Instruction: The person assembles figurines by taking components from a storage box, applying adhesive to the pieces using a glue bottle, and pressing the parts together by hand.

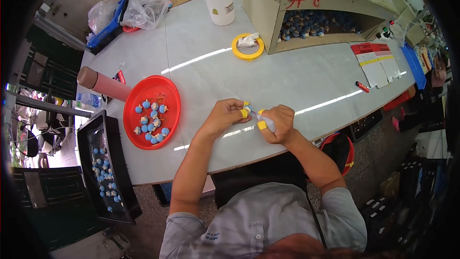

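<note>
Grey short-sleeved shirt (268,216) on the worker, bottom centre of the frame, closest to me. Small round blue-and-white piece (248,109), frame centre, just above the table: pinched in the fingertips of the left hand (224,118), thumb and finger tips wrapped in yellow. It sits at that hand's right end. Right hand (280,123), also yellow-tipped, closed around a soft translucent whitish squeeze bottle (270,123). Bottle's long axis slants from lower right to upper left, narrow end aimed at the piece. So the piece lies just left of and slightly above the right hand; left hand nearer, touching it. Tip touching the piece or just short: can't tell. Further out, left of centre: round red plastic tray (176,115) with loose blue pieces (156,123). Lower left: black rectangular bin (125,172), more of them. Upper centre: yellow tape roll (248,57). Upper right: beige open-fronted box (261,0), heaped blue pieces inside.
</note>
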Demonstrator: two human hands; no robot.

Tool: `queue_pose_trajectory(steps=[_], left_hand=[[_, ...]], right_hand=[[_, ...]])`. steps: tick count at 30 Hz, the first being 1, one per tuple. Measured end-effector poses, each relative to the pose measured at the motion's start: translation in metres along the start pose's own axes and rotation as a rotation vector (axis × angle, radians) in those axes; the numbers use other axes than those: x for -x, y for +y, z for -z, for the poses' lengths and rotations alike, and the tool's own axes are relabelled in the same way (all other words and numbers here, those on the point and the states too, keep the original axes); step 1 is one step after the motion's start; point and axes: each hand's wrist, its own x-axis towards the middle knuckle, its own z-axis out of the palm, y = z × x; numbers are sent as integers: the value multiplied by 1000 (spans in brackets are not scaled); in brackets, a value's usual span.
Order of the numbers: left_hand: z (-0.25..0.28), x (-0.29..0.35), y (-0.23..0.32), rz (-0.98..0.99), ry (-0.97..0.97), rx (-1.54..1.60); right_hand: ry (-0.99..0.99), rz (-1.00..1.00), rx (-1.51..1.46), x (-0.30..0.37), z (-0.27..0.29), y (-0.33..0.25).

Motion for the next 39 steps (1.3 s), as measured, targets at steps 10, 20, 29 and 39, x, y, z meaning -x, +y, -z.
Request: queue_pose_trajectory(steps=[10,20,29,39], left_hand=[[-1,0,0,4,3,0],[-3,1,0,-2,12,-4],[0,3,7,16,18,29],[6,3,5,17,10,-3]], right_hand=[[8,-20,12,-2,0,0],[23,-12,10,-4,1,-3],[54,-31,-44,-1,1,0],[192,-780,-305,15,70,20]])
